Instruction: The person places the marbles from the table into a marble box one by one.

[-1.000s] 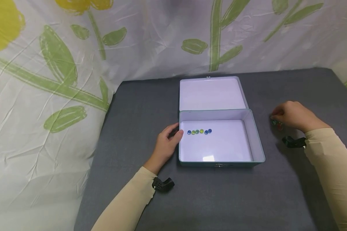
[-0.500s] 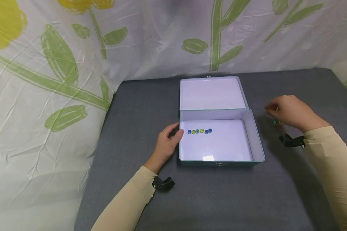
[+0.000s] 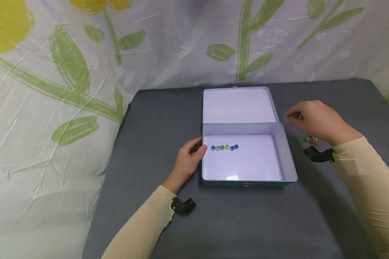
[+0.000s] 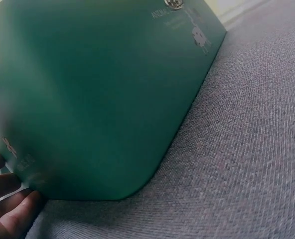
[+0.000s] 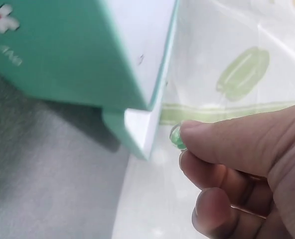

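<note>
My right hand is over the table, right of the box, and pinches a clear glass marble with green inside between thumb and fingertips. The green tin box has a white inside, and its lid lies folded back behind it. My left hand rests against the box's left side, thumb at the rim and fingers touching the outer wall. Inside, several blue, yellow and green marbles form a rough row along the left half of the floor.
A small cluster of coloured marbles lies on the dark grey tablecloth, beneath and beside my right wrist. A white cloth with flower prints hangs behind and to the left. Each wrist wears a black camera mount.
My right hand has lifted from the marble cluster with a marble and moved left and away from me, toward the box. The left hand stays at the box.
</note>
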The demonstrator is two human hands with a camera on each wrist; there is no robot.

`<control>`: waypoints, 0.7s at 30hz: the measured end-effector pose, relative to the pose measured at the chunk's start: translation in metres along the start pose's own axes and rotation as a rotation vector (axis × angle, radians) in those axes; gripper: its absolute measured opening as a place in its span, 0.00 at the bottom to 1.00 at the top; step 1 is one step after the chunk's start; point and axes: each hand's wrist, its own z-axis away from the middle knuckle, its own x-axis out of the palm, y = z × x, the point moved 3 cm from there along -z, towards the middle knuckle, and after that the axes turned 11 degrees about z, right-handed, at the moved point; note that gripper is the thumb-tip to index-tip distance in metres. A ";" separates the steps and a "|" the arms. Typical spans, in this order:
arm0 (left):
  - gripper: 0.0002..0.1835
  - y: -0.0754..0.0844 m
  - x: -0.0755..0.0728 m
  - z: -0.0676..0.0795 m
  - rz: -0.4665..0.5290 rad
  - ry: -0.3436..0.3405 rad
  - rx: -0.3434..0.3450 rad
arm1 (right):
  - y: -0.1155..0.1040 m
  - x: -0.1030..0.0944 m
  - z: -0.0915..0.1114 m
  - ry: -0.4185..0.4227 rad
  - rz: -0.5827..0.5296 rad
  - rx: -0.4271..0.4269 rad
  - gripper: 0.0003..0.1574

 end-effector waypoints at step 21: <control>0.27 -0.002 0.000 -0.001 0.031 -0.005 0.021 | -0.053 0.006 -0.024 0.057 -0.026 -0.095 0.11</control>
